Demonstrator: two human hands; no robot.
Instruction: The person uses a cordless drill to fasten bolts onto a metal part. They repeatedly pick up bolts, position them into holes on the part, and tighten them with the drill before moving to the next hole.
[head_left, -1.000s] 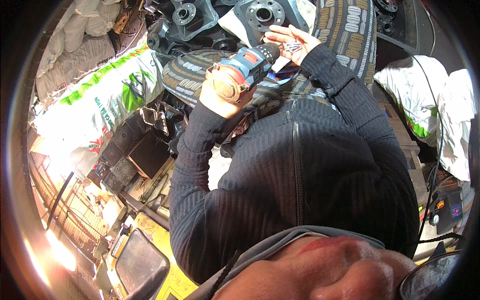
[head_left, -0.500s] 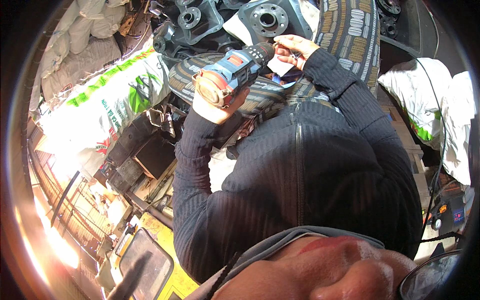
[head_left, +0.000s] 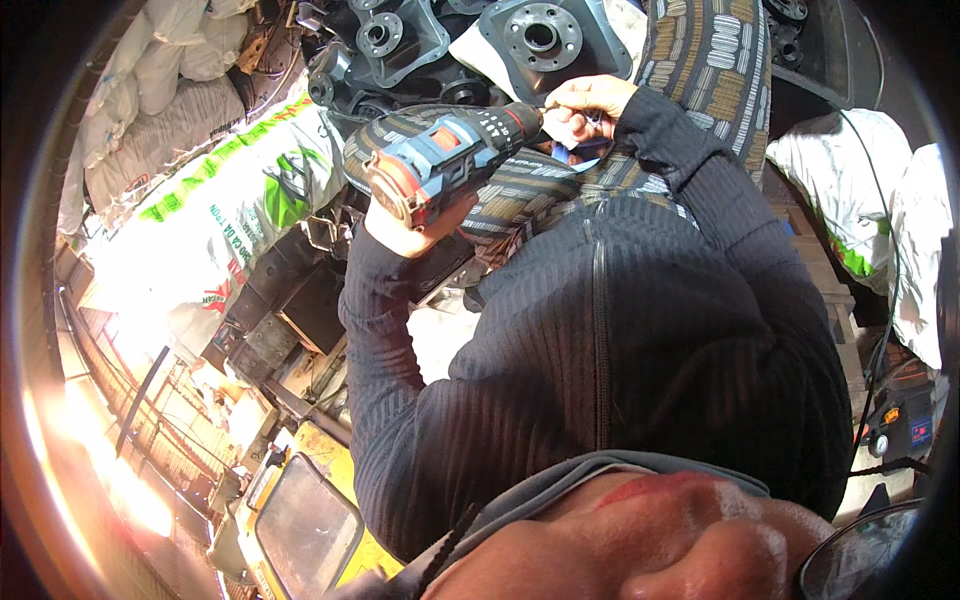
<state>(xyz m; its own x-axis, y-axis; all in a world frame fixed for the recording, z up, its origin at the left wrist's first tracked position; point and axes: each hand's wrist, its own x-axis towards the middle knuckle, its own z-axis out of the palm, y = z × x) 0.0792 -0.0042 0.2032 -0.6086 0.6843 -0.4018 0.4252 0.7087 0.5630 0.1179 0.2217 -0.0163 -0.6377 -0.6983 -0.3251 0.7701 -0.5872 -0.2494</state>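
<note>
My left hand (head_left: pixel 412 232) is closed round the grip of a blue and red cordless drill (head_left: pixel 440 160). Its black chuck points to the upper right, toward my right hand (head_left: pixel 592 98). The fingers of that hand are pinched together just past the chuck's tip, on something too small to make out. Below them shows a small whitish piece (head_left: pixel 560 130), partly hidden by the hand. Both hands are above my lap, over patterned striped fabric (head_left: pixel 530 185).
Several dark flanged hub parts (head_left: pixel 540 40) are piled beyond my hands. White bags (head_left: pixel 240 200) lie along the left, and more white sacks (head_left: pixel 845 180) on the right. A yellow machine (head_left: pixel 310 450) stands at lower left. A black cable (head_left: pixel 880 230) hangs down the right side.
The drill and my left hand have shifted a little left and down, and the drill lies slightly flatter. My right hand stays pinched near the chuck's tip.
</note>
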